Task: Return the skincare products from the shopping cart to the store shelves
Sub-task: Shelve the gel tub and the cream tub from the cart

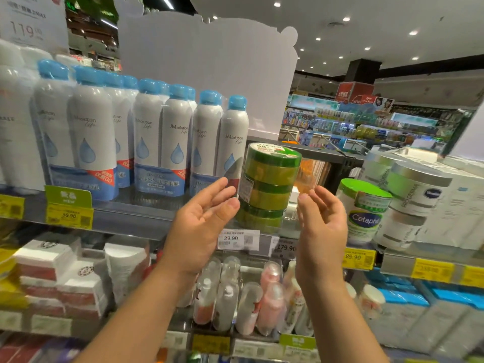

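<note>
The stack of green jars (pixel 269 183) stands on the shelf (pixel 136 218) near its front edge, between the spray bottles (pixel 146 137) and the tub (pixel 365 208). My left hand (pixel 201 224) and right hand (pixel 323 226) flank it, fingers spread, holding nothing. I'd nudge it gently backward, keeping it upright.

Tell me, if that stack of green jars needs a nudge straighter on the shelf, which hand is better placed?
Probably the left hand. Its straight fingers reach the side of the stack of green jars, seemingly at its label. The right hand hovers open, apart from the stack, nearer the Cetaphil tub.
</note>
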A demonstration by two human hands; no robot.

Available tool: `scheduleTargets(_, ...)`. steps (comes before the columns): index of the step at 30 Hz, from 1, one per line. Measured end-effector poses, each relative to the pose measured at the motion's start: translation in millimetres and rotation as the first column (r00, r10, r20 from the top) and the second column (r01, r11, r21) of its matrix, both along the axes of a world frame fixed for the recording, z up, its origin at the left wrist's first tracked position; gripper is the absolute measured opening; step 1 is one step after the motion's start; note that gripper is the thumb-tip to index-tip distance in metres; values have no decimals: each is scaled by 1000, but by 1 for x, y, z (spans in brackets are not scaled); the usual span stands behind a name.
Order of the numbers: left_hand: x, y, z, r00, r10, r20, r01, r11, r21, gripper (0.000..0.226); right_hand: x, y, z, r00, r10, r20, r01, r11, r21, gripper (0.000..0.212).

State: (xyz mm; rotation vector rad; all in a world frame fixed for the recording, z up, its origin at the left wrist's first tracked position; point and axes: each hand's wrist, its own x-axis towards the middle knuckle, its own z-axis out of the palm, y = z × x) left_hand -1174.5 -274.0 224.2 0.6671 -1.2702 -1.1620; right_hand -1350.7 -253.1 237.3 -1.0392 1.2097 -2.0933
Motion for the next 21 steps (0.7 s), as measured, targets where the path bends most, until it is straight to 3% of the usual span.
scheduleTargets(5, 8, 21, -26, 992, -88, -88, 91, 995, 31, 71, 12, 39, -15, 985, 35, 169, -27, 999, -44, 28)
scheduleTargets(9, 1, 39, -54, 978, -195, -73, 201, 976, 85, 74, 16, 70, -33, 961, 58, 271, -63, 998, 11, 28)
scheduleTargets(14, -26, 64, -91, 928, -366, -72, 373, 902, 218, 96, -2, 119, -64, 957, -24, 289, -12, 992, 125, 22)
scheduleTargets(21, -84, 119, -129, 816, -577, -24, 552, 767, 328, 100, -54, 218, -100, 927, -234, 292, 150, 947, 285, 21)
